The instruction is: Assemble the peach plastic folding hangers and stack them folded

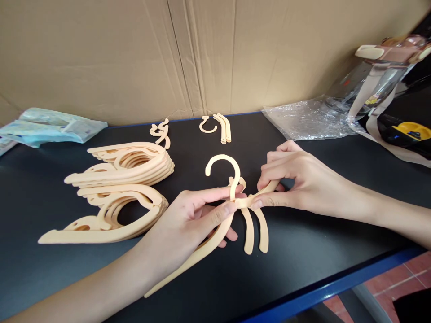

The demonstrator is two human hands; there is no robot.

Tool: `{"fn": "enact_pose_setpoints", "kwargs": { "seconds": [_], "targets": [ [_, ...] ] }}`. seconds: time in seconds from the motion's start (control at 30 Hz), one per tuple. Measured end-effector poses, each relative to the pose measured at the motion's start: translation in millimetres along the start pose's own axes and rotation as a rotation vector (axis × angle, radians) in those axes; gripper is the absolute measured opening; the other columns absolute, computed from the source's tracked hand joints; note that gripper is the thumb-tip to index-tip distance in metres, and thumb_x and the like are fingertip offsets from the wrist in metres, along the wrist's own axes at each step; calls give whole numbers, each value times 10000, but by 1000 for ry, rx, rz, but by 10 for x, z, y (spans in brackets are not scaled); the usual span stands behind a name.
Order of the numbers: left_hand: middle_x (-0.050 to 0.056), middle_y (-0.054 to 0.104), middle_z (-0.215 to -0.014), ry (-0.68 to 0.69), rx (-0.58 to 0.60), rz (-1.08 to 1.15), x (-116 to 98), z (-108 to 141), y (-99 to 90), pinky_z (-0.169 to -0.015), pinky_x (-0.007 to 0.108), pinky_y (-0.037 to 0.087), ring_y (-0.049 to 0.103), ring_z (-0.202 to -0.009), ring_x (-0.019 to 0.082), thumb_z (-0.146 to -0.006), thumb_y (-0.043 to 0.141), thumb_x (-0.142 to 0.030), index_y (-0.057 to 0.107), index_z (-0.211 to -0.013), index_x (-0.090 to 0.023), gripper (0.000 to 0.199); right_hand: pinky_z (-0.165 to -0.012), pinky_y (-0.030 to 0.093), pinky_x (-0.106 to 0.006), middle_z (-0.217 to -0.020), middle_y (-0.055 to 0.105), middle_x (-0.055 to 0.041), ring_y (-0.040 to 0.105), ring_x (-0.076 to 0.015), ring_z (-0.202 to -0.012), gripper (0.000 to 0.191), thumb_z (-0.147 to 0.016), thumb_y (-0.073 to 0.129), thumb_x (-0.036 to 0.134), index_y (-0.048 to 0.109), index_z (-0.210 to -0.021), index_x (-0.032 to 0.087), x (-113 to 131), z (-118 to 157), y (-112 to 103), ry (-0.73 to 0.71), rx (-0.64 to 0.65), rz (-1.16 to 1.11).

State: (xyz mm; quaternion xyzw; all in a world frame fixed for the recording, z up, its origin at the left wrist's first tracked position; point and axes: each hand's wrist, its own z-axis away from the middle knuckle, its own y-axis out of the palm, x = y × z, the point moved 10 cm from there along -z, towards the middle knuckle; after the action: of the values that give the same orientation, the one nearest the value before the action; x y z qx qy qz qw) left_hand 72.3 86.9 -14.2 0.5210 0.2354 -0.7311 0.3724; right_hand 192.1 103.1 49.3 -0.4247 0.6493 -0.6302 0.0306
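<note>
My left hand (205,215) pinches a cream plastic clothes hanger (235,172) at the base of its hook, thumb on the near side. One long hanger arm (188,260) slopes from there to the lower left, partly behind my wrist. My right hand (286,175) grips a short curved hanger arm (266,193) whose inner end meets the hook's base; whether the two are joined I cannot tell. Beneath my hands, two loose curved pieces (249,233) lie on the black table, their upper ends partly covered.
Two stacks of folded hangers (141,179) sit at the left. Toward the back are small loose pieces (161,134), a separate hook (208,128) and straight pieces (224,128). A blue packet (57,123), clear plastic bag (303,119) and strapped bottle (380,76) stand near the cardboard (134,58).
</note>
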Motion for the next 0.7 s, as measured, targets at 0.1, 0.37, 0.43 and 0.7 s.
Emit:
{"fn": "enact_pose_setpoints", "kwargs": {
  "seconds": [0.1, 0.37, 0.43, 0.7],
  "targets": [
    [-7, 738, -717, -5, 11, -11, 2, -10, 11, -598, 134, 560, 681, -641, 94, -945, 660, -379, 732, -1210, -247, 305, -807, 289, -368, -579, 637, 57, 488, -117, -612, 494, -931, 576, 611, 661, -656, 208, 6, -3, 0, -6, 15, 0],
    [61, 648, -1232, 80, 9, -6, 38, -26, -13, -560, 171, 581, 685, -776, 117, -889, 718, -276, 482, -1445, -305, 605, -843, 319, -399, -615, 611, 27, 521, -151, -653, 518, -890, 561, 692, 633, -708, 212, -87, -41, -222, -128, -86, 259],
    [73, 607, -1297, 118, 14, -11, 25, -28, -3, -543, 170, 577, 680, -771, 110, -905, 692, -260, 455, -1452, -314, 599, -903, 329, -426, -734, 659, -2, 570, -197, -788, 475, -903, 555, 672, 642, -766, 225, -79, -35, -249, -168, -117, 340],
    [92, 626, -1285, 117, 53, -69, 36, -4, 30, -565, 185, 563, 656, -746, 106, -976, 596, -339, 411, -1499, -313, 555, -1029, 399, -504, -1350, 582, -151, 524, -345, -1273, 481, -894, 648, 560, 596, -1243, 232, -16, 47, -390, -114, -381, 319]
  ]
}}
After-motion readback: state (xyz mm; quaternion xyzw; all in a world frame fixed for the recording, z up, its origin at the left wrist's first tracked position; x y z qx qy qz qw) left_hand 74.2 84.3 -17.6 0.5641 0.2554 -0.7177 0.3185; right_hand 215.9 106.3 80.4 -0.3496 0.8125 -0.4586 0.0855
